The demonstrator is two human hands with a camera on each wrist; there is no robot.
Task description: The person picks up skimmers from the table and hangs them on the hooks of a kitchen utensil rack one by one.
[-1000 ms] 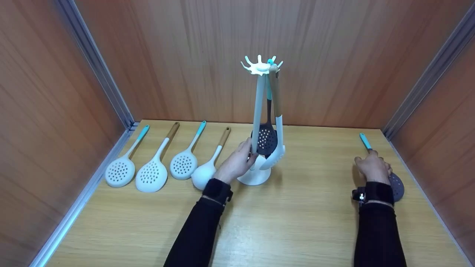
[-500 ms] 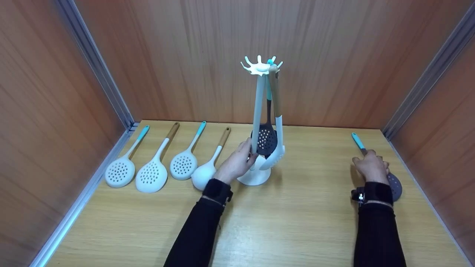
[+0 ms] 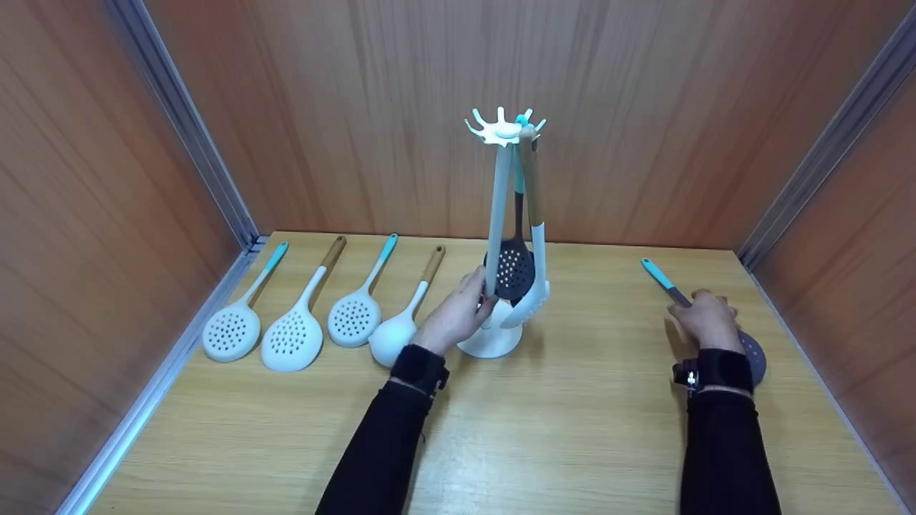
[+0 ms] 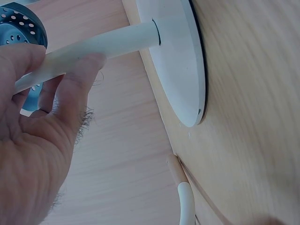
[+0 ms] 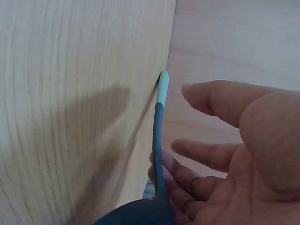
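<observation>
My left hand (image 3: pixel 458 311) grips the pole of a white utensil stand (image 3: pixel 499 214), low down above its round base. The left wrist view shows thumb and fingers around the pole (image 4: pixel 119 41). From the stand's prongs hang a dark slotted utensil (image 3: pixel 515 268) with a turquoise handle and a white utensil (image 3: pixel 538 265) with a wooden handle. At the right, my right hand (image 3: pixel 707 322) holds a dark skimmer (image 3: pixel 753 355) by its neck. Seen from the right wrist, the lower fingers curl behind the skimmer's handle (image 5: pixel 158 136), while thumb and index finger stand apart from it.
Left of the stand lie a white skimmer (image 3: pixel 231 332) with a turquoise handle, a white slotted turner (image 3: pixel 292 342), another white skimmer (image 3: pixel 354 318) and a white ladle (image 3: pixel 392 340). Wooden panels (image 3: pixel 372 107) enclose the table (image 3: pixel 558 443) at back and sides.
The skimmer has swung on the table, its turquoise handle end moving left and its head slightly left. My right hand has shifted a little left with it. My left hand and the stand stay put.
</observation>
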